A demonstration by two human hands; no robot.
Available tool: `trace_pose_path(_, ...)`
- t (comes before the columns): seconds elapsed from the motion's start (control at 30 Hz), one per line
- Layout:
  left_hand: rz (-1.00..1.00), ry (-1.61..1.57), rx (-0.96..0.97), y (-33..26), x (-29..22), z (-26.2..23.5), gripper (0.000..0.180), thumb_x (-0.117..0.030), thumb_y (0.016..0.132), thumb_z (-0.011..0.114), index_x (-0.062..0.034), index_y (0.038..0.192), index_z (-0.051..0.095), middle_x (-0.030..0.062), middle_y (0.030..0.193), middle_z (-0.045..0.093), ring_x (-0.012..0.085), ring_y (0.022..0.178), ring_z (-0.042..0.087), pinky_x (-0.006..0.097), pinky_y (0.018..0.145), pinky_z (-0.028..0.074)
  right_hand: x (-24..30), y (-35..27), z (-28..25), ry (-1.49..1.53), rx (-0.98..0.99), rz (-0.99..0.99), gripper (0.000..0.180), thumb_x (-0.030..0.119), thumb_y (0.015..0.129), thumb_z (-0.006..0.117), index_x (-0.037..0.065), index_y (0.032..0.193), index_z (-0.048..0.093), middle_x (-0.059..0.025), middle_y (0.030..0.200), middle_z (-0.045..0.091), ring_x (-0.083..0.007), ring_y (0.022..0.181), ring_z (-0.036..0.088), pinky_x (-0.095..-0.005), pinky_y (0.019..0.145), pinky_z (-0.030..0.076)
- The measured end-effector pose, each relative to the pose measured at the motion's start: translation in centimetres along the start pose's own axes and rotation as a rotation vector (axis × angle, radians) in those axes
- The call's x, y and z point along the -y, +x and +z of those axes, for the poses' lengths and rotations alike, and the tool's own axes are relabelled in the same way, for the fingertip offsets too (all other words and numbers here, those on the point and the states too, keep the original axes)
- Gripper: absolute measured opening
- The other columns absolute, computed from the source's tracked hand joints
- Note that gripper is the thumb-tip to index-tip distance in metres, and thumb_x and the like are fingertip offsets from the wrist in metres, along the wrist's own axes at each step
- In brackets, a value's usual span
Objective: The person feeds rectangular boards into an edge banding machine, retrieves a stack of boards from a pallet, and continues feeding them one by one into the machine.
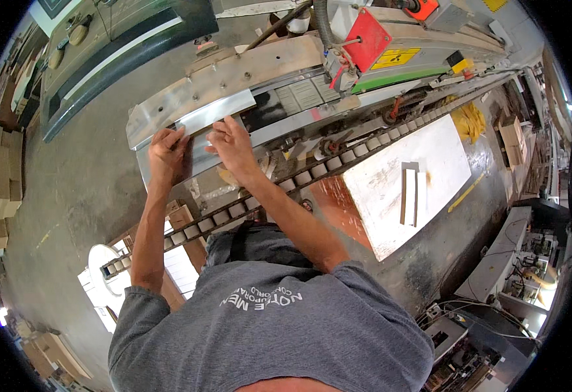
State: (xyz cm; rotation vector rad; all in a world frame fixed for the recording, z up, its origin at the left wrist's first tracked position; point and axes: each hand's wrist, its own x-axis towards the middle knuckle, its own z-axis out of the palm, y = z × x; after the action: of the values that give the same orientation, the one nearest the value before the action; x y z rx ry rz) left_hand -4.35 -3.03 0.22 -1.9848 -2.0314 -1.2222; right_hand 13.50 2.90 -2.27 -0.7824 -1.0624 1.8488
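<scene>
- Two hands: left hand (pixel 166 153) curled, right hand (pixel 233 145) loosely bent; whether either grips, I cannot tell
- Shiny strip (pixel 215 112) right at both, along the tan bar (pixel 227 73)
- Red box (pixel 367 39), farther right

Over on the right, the white-topped table (pixel 384 202) carries two narrow strips (pixel 421 196) side by side; farther left, a shiny strip (pixel 217 112) sits at the machine's metal bed (pixel 198 157).
</scene>
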Motion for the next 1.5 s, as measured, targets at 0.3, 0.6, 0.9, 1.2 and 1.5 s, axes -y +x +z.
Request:
trace_pose_path(0.3, 0.073, -0.006, -0.024, 3.0, -3.3, 6.4, 0.021, -0.006, 0.077, 0.080, -0.0037, 0.098, 0.075, 0.0137, 0.082, 0.066, 0.0306, 0.075, 0.064, 0.039, 0.066, 0.052, 3.7, -0.1, -5.5, -0.118, -0.084, -0.164, 0.065, 0.018, 0.093, 0.062, -0.017, 0.140, 0.034, -0.0153, 0.115, 0.059, -0.0128, 0.078, 0.060, -0.0277, 0.059, 0.059)
trace_pose_path(0.6, 0.068, -0.034, 0.006, 6.4, -9.2, 12.9, 0.017, -0.011, 0.078, 0.080, -0.0047, 0.093, 0.075, 0.0127, 0.079, 0.063, 0.0319, 0.076, 0.062, 0.041, 0.067, 0.051, 7.8, 2.2, -12.2, -0.129, -0.190, -0.076, 0.039, 0.005, 0.092, 0.064, -0.008, 0.126, 0.049, -0.0039, 0.103, 0.060, -0.0043, 0.068, 0.053, -0.0207, 0.050, 0.048)
trace_pose_path(0.9, 0.130, -0.086, 0.064, 9.6, -13.8, 19.7, 0.013, -0.011, 0.081, 0.076, -0.0044, 0.092, 0.074, 0.0169, 0.084, 0.064, 0.0374, 0.078, 0.062, 0.045, 0.071, 0.051, 9.2, -0.1, -18.5, -0.383, -0.200, -0.201, 0.058, 0.007, 0.097, 0.061, -0.003, 0.149, 0.038, -0.0079, 0.110, 0.064, -0.0056, 0.076, 0.055, -0.0219, 0.054, 0.048)
trace_pose_path(1.2, 0.051, -0.265, 0.160, 12.3, -16.4, 23.1, 0.022, -0.013, 0.086, 0.074, -0.0013, 0.105, 0.074, 0.0154, 0.089, 0.065, 0.0331, 0.079, 0.063, 0.039, 0.073, 0.050, 14.4, -15.9, -30.2, -0.809, -0.819, -0.368, 0.038, 0.001, 0.091, 0.069, 0.005, 0.128, 0.063, -0.0080, 0.115, 0.067, -0.0153, 0.096, 0.065, -0.0280, 0.074, 0.056)
trace_pose_path(1.5, 0.110, -0.209, 0.219, 6.8, -18.7, 19.2, 0.018, -0.008, 0.086, 0.074, -0.0007, 0.102, 0.075, 0.0135, 0.088, 0.067, 0.0249, 0.077, 0.066, 0.035, 0.068, 0.053, 13.4, -26.7, -49.2, -1.624, -1.000, 0.369, 0.053, 0.021, 0.076, 0.082, 0.005, 0.122, 0.062, -0.0233, 0.113, 0.063, -0.0407, 0.109, 0.054, -0.0508, 0.093, 0.050)
